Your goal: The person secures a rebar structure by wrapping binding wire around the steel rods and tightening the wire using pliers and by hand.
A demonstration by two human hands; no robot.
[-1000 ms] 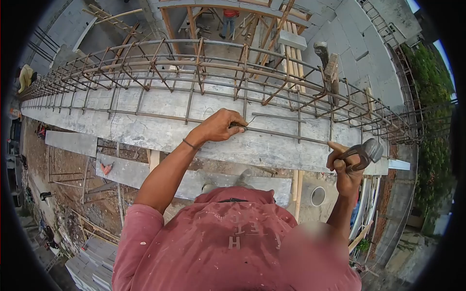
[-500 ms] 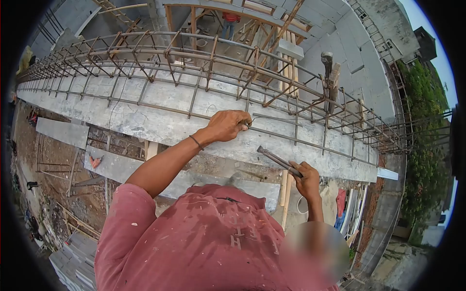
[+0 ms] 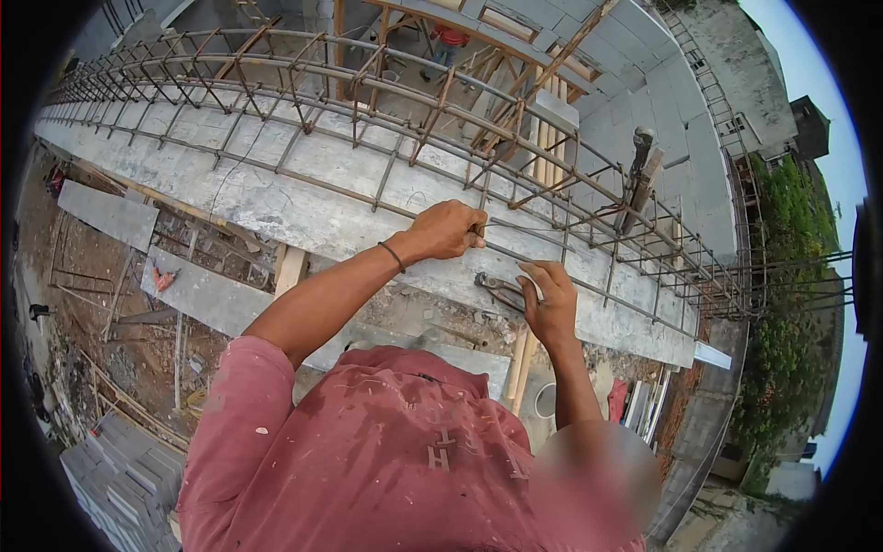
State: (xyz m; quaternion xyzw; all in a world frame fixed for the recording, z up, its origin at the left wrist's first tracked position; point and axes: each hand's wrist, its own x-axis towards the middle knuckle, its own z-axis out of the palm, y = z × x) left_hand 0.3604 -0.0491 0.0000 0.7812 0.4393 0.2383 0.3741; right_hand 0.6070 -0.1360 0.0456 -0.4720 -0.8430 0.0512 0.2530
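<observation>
Red shirt (image 3: 368, 451): "H" (image 3: 439, 457) legible, other letters (image 3: 443, 425) unclear.

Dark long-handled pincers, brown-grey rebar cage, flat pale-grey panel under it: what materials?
Dark long-handled pincers: likely steel, worn; dull grey metallic look.
Brown-grey rebar cage: likely steel, matte; rust-brown tinge on many bars.
Flat pale-grey panel: possibly cement-stained plywood, matte; blotchy face. Concrete not ruled out.

The shirt (image 3: 359, 460) at bottom centre is dusty red, blotched darker and pale-lettered; the rebar cage (image 3: 440, 103) rust-brown; the slab (image 3: 308, 225) mottled grey-white; the pincers (image 3: 497, 285) dark grey.
</observation>
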